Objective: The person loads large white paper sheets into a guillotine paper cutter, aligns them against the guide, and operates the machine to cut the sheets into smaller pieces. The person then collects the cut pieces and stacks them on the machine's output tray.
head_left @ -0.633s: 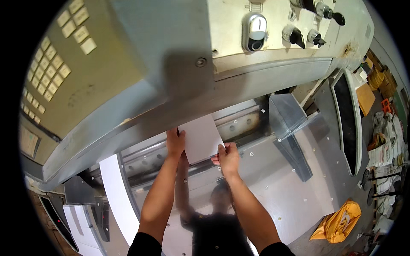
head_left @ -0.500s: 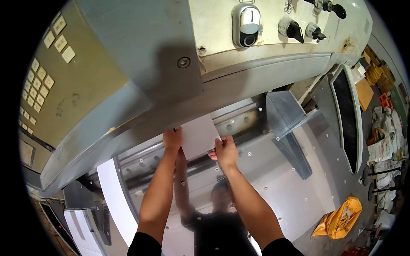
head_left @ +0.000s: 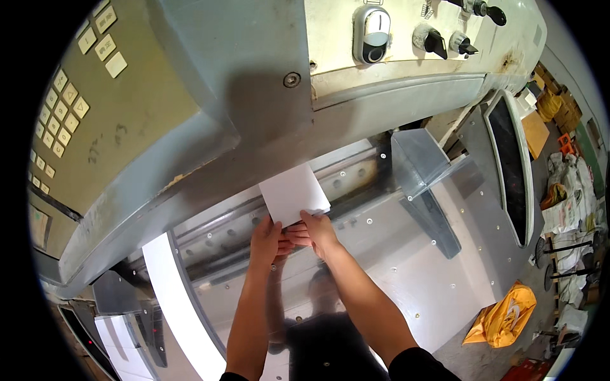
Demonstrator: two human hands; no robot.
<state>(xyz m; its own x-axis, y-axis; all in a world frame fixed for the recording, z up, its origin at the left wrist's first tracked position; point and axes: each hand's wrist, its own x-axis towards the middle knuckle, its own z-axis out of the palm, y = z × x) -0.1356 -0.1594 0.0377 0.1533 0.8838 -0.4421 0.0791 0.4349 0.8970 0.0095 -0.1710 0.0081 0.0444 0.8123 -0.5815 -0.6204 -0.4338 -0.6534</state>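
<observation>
A stack of white paper (head_left: pixel 294 192) lies partly under the overhanging front of a grey machine (head_left: pixel 267 136). My left hand (head_left: pixel 265 241) grips its near left corner, thumb up along the edge. My right hand (head_left: pixel 319 233) holds the near edge, with the thumb on top and the fingers underneath pointing left. The fingertips of both hands meet below the sheets. Beneath my forearms is a shiny metal table (head_left: pixel 381 289) dotted with small round studs; it mirrors my arms and dark clothing.
A long white strip (head_left: pixel 175 286) stands left of my arms. To the right rises a clear angled guard (head_left: pixel 419 155). Above are a keypad (head_left: pixel 67 114), a push-button switch (head_left: pixel 372 35) and black knobs (head_left: pixel 436 43). A yellow bag (head_left: pixel 505 315) sits on the floor at right.
Both hands have slid from the sides of the paper to its near edge and come together. The view has shifted slightly.
</observation>
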